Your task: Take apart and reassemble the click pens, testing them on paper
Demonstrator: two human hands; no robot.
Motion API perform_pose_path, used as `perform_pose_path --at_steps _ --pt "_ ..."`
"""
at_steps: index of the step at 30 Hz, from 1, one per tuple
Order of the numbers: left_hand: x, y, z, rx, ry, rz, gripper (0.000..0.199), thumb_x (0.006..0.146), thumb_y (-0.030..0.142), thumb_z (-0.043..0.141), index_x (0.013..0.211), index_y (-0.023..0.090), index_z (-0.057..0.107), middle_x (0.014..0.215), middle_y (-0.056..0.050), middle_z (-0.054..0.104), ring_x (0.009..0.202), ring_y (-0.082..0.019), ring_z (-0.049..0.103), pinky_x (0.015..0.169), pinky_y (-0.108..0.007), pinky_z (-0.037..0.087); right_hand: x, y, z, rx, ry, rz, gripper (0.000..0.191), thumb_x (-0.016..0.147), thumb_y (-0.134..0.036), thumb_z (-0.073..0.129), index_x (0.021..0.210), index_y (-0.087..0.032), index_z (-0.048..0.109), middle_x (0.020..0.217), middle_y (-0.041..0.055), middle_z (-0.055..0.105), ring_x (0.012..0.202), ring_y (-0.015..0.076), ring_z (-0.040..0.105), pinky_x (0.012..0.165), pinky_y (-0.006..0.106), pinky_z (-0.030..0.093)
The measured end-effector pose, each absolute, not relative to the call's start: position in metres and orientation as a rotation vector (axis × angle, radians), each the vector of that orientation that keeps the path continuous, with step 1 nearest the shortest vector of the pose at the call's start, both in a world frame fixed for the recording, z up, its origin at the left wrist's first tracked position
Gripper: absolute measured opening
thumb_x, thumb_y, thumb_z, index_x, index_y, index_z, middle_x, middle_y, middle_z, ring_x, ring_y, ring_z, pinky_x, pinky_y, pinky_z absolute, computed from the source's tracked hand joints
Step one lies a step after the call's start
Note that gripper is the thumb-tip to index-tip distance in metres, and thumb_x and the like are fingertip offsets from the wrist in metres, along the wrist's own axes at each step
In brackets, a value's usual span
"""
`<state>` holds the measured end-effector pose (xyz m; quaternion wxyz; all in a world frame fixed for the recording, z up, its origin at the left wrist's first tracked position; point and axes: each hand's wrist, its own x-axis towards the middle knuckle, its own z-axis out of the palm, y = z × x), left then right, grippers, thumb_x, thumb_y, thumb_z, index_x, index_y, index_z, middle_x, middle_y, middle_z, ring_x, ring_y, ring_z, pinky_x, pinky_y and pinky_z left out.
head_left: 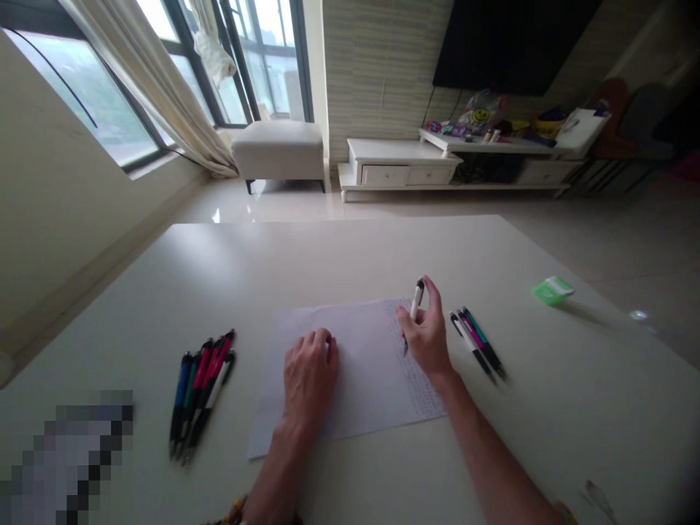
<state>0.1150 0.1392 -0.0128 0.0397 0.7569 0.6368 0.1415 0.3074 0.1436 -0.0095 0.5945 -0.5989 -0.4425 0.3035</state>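
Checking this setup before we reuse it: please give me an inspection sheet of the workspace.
Surface: pale cream tabletop.
Job's things: white paper sheet, handwritten along its right side; white-and-black retractable pen, tip down over the sheet.
Clutter: bundle of red, blue, green and black pens left of the sheet; black, pink and teal pens right of it; flat green-and-white packet.
Hands: left hand resting on the sheet; right hand gripping the pen.
Cables: thin dark cable below the black television.
Surroundings: cream ottoman, low white cabinet.
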Motion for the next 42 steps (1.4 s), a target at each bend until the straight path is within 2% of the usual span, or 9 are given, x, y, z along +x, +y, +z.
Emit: perform_pose_path --at_steps 3,9,14,18,21,24,27,35,42 --pt "0.115 0.139 -0.012 2.320 1.950 0.434 0.021 0.088 0.030 0.035 0.083 0.020 0.052 0.083 -0.003 0.059 0.079 -0.017 0.052 0.073 -0.029 0.034 0.299 0.139 -0.005 -1.342 -1.095 0.760 0.070 0.076 -0.030 0.056 0.136 -0.020 0.022 0.052 -0.0092 0.044 0.039 0.0080 0.037 0.038 0.019 0.032" --pt "0.116 0.139 -0.010 2.306 1.955 0.429 0.021 0.088 0.029 0.035 0.083 0.020 0.053 0.084 -0.003 0.060 0.080 -0.017 0.051 0.073 -0.029 0.034 0.293 0.139 -0.008 -1.328 -1.165 0.864 0.055 0.081 -0.033 0.052 0.131 -0.020 0.032 0.048 -0.0094 0.039 0.038 0.0073 0.033 0.036 0.017 0.027" --pt "0.116 0.139 -0.011 2.290 1.943 0.452 0.021 0.088 0.029 0.036 0.083 0.020 0.054 0.084 -0.004 0.060 0.080 -0.018 0.051 0.073 -0.029 0.034 0.291 0.137 -0.004 -1.343 -1.216 0.861 0.068 0.079 -0.028 0.053 0.139 -0.018 0.022 0.048 -0.0114 0.033 0.039 0.0066 0.026 0.037 0.017 0.024" --pt "0.115 0.139 -0.009 2.284 1.933 0.479 0.020 0.087 0.028 0.036 0.084 0.020 0.055 0.083 -0.004 0.060 0.081 -0.018 0.051 0.073 -0.029 0.034 0.293 0.140 -0.003 -1.439 -1.387 0.756 0.068 0.075 -0.022 0.050 0.139 -0.016 0.027 0.051 -0.0100 0.038 0.043 0.0067 0.031 0.043 0.017 0.031" --pt "0.115 0.138 -0.008 2.279 1.944 0.464 0.021 0.088 0.028 0.036 0.085 0.020 0.055 0.083 -0.005 0.060 0.082 -0.018 0.051 0.073 -0.029 0.034 0.305 0.137 -0.006 -1.549 -1.515 0.594 0.056 0.077 -0.022 0.046 0.132 -0.015 0.042 0.060 -0.0046 0.051 0.050 0.0082 0.042 0.053 0.019 0.039" --pt "0.114 0.138 -0.009 2.290 1.940 0.466 0.022 0.088 0.028 0.035 0.086 0.020 0.055 0.085 -0.005 0.060 0.081 -0.018 0.052 0.075 -0.029 0.034 0.328 0.118 -0.014 -1.730 -1.594 0.388 0.046 0.081 -0.027 0.044 0.125 -0.016 0.050 0.080 0.0045 0.063 0.065 0.0137 0.054 0.065 0.025 0.044" --pt "0.112 0.137 -0.010 2.294 1.942 0.485 0.022 0.088 0.029 0.034 0.086 0.020 0.054 0.086 -0.005 0.060 0.082 -0.018 0.052 0.074 -0.029 0.034 0.359 0.089 -0.023 -1.922 -1.684 0.148 0.040 0.083 -0.027 0.044 0.120 -0.017 0.055 0.098 0.0110 0.064 0.081 0.0194 0.059 0.074 0.029 0.044" --pt "0.113 0.134 -0.007 2.282 1.928 0.575 0.021 0.088 0.026 0.036 0.086 0.017 0.055 0.088 -0.007 0.060 0.085 -0.017 0.053 0.078 -0.029 0.035 0.397 0.067 -0.008 -2.299 -1.669 -0.087 0.028 0.084 -0.028 0.050 0.108 -0.022 0.061 0.086 0.0077 0.062 0.065 0.0152 0.059 0.056 0.024 0.039" --pt "0.071 0.087 0.024 2.121 1.903 0.845 0.024 0.088 0.032 0.036 0.094 0.019 0.055 0.086 -0.004 0.061 0.073 -0.014 0.056 0.069 -0.025 0.040 0.389 0.030 -0.016 -2.032 -1.486 -0.181 0.034 0.087 -0.037 0.039 0.104 -0.018 0.062 0.088 0.0087 0.062 0.069 0.0171 0.059 0.058 0.025 0.041"
